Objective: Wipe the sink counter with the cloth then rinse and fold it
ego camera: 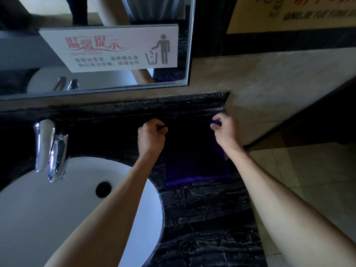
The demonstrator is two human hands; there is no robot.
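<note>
A dark purple cloth [194, 160] lies spread flat on the black marble sink counter [208, 209], to the right of the basin. My left hand [151, 136] pinches the cloth's far left corner. My right hand [225, 130] pinches its far right corner. Both hands sit near the counter's back edge, with the cloth stretched between them. The near hem of the cloth lies flat on the stone.
A white oval basin [57, 218] with a dark drain [103, 189] fills the lower left. A chrome faucet [51, 149] stands behind it. A mirror [96, 79] with a white notice sign [115, 49] hangs above. Beige wall and floor tiles [289, 166] lie to the right.
</note>
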